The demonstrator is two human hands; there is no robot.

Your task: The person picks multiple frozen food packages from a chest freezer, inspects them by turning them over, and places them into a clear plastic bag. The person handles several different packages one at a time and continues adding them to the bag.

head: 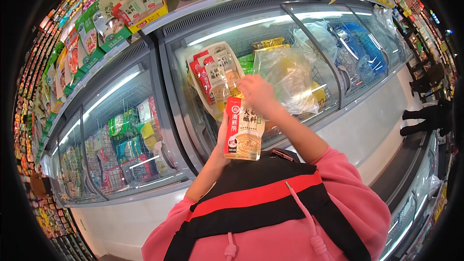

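My left hand [220, 138] holds a red-and-cream sauce packet [244, 130] upright in front of my chest, its printed face towards me. The packet bears writing and a picture of a swirled sauce. Just above its top edge is my right hand [259, 96], blurred, with the fingers bent. Whether those fingers grip anything is hard to make out. Beyond them, a white carton [235, 56] of similar packets [217, 76] rests at the chest freezer, tilted in my view. My left fingers are mostly hidden behind the packet.
A glass-topped chest freezer [326, 130] stretches before me, with a clear plastic bag [290, 76] right of the carton. Above runs a shelf [188, 7] with yellow display boxes [148, 18] and green ones [116, 41]. A person's dark-clothed legs [422, 121] are at the right.
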